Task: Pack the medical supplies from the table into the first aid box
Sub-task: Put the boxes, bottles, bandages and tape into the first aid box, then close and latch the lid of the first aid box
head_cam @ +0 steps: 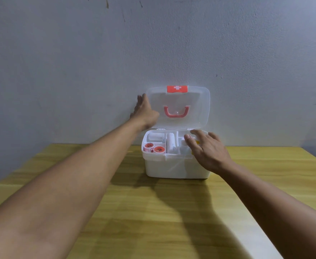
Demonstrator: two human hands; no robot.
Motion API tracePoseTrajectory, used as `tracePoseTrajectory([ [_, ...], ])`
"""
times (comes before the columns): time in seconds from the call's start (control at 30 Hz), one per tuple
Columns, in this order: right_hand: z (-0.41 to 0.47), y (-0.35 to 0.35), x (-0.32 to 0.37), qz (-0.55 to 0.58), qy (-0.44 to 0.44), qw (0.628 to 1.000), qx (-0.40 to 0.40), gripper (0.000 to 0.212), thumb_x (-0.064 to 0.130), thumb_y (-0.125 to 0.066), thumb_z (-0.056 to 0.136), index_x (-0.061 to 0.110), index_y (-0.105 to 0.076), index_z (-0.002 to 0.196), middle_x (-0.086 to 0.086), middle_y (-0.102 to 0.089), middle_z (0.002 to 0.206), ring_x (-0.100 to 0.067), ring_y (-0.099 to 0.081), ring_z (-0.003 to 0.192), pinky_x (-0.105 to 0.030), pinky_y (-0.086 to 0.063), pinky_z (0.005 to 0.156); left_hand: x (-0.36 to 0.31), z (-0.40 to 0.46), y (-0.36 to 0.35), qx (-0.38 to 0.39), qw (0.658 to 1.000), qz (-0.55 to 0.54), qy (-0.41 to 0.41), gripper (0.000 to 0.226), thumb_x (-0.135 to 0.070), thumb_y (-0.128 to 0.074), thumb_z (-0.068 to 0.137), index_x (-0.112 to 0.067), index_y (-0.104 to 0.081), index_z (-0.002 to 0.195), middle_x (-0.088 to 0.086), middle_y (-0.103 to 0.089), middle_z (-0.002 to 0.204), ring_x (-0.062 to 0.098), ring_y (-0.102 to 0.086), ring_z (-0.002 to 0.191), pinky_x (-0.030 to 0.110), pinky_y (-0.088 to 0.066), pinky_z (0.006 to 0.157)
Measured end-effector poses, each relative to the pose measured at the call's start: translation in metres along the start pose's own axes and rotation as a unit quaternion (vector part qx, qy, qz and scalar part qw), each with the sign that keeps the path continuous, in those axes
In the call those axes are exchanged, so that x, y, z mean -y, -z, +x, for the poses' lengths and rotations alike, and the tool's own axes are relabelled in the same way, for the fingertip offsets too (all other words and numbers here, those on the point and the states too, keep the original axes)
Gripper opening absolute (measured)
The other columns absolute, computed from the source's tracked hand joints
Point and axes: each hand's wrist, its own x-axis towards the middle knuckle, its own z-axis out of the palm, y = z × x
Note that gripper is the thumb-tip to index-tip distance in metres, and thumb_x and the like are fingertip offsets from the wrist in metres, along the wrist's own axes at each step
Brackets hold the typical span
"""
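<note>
The white first aid box stands at the far side of the wooden table with its clear lid upright against the wall. The lid has a red cross latch and a red handle. My left hand reaches to the lid's left edge, fingers spread, touching or just beside it. My right hand hovers flat over the box's right compartment, fingers apart, hiding what lies under it. In the tray sit two red-capped tape rolls, a white bandage roll and a long white roll.
The wooden table runs toward me, with its right edge slanting off at the lower right. A grey wall stands directly behind the box. No loose supplies show on the table top.
</note>
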Motion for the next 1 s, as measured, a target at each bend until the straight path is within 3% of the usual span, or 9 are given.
tracePoseTrajectory([
  [0.1,0.004,0.015,0.006,0.065,-0.007,0.998,0.009,0.077,0.074,-0.019,0.086,0.024,-0.038,0.142,-0.016,-0.053,0.137,-0.031,-0.046,0.129,-0.048,-0.038,0.105,0.005,0.018,0.002,-0.006,0.997,-0.073,0.012,0.084,-0.025,-0.053,0.06,-0.019,-0.036,0.141,0.008,-0.058,0.133,0.028,-0.057,0.118,0.043,-0.047,0.102],
  [0.17,0.01,0.029,0.012,0.063,-0.014,0.997,-0.046,0.068,0.067,-0.03,0.09,0.02,-0.041,0.139,-0.016,-0.049,0.138,-0.03,-0.049,0.124,-0.045,-0.043,0.099,0.001,0.008,0.006,-0.032,0.994,-0.104,0.01,0.069,-0.023,-0.055,0.059,-0.02,-0.049,0.128,0.005,-0.065,0.121,0.026,-0.063,0.11,0.042,-0.051,0.097],
  [0.3,0.03,0.053,0.028,-0.068,0.059,0.971,-0.223,0.055,0.044,-0.058,0.088,0.011,-0.048,0.131,-0.016,-0.046,0.138,-0.033,-0.044,0.123,-0.046,-0.044,0.095,-0.004,-0.021,0.012,-0.074,0.991,-0.101,-0.042,0.05,-0.013,-0.057,0.071,-0.023,-0.057,0.12,-0.002,-0.067,0.111,0.025,-0.065,0.1,0.032,-0.051,0.09],
  [0.4,0.045,0.061,0.037,-0.121,0.101,0.956,-0.245,0.057,0.033,-0.068,0.082,0.011,-0.048,0.13,-0.019,-0.043,0.141,-0.038,-0.042,0.126,-0.05,-0.042,0.098,0.004,-0.031,0.015,-0.104,0.989,-0.073,-0.077,0.054,-0.005,-0.056,0.081,-0.02,-0.051,0.132,0.001,-0.064,0.116,0.026,-0.064,0.099,0.029,-0.049,0.088],
  [0.5,0.05,0.064,0.044,-0.137,0.121,0.955,-0.232,0.057,0.025,-0.072,0.08,0.014,-0.05,0.131,-0.018,-0.046,0.14,-0.039,-0.044,0.126,-0.048,-0.038,0.098,0.011,-0.04,0.017,-0.104,0.99,-0.053,-0.081,0.052,-0.008,-0.055,0.084,-0.018,-0.047,0.135,0.004,-0.061,0.126,0.028,-0.063,0.106,0.037,-0.051,0.094],
  [0.67,0.031,0.059,0.049,-0.132,0.175,0.952,-0.212,0.034,0.029,-0.059,0.09,0.018,-0.06,0.122,-0.01,-0.06,0.128,-0.034,-0.057,0.111,-0.044,-0.039,0.093,0.019,-0.057,0.02,-0.087,0.992,-0.024,-0.093,0.052,-0.01,-0.06,0.084,-0.013,-0.045,0.133,0.008,-0.055,0.135,0.028,-0.056,0.119,0.039,-0.047,0.1],
  [0.8,0.002,0.06,0.048,-0.127,0.185,0.962,-0.154,0.035,0.031,-0.056,0.093,0.018,-0.061,0.125,-0.012,-0.056,0.137,-0.031,-0.055,0.119,-0.043,-0.038,0.1,0.021,-0.074,0.021,-0.067,0.992,-0.019,-0.106,0.056,-0.011,-0.056,0.084,-0.012,-0.043,0.138,0.007,-0.049,0.143,0.025,-0.047,0.131,0.039,-0.041,0.108],
  [0.9,-0.02,0.057,0.044,-0.136,0.186,0.97,-0.077,0.043,0.037,-0.056,0.092,0.02,-0.056,0.131,-0.008,-0.05,0.143,-0.027,-0.051,0.125,-0.039,-0.034,0.105,0.019,-0.088,0.019,-0.025,0.992,-0.008,-0.124,0.06,-0.009,-0.052,0.083,-0.013,-0.042,0.142,0.006,-0.044,0.149,0.022,-0.04,0.137,0.036,-0.035,0.112],
  [1.0,-0.036,0.052,0.035,-0.16,0.182,0.97,0.016,0.074,0.057,-0.065,0.077,0.027,-0.042,0.141,-0.003,-0.038,0.151,-0.024,-0.039,0.135,-0.038,-0.028,0.111,0.018,-0.096,0.017,0.02,0.99,0.028,-0.134,0.067,-0.022,-0.049,0.074,-0.014,-0.045,0.14,0.004,-0.045,0.148,0.021,-0.041,0.137,0.031,-0.033,0.11],
])
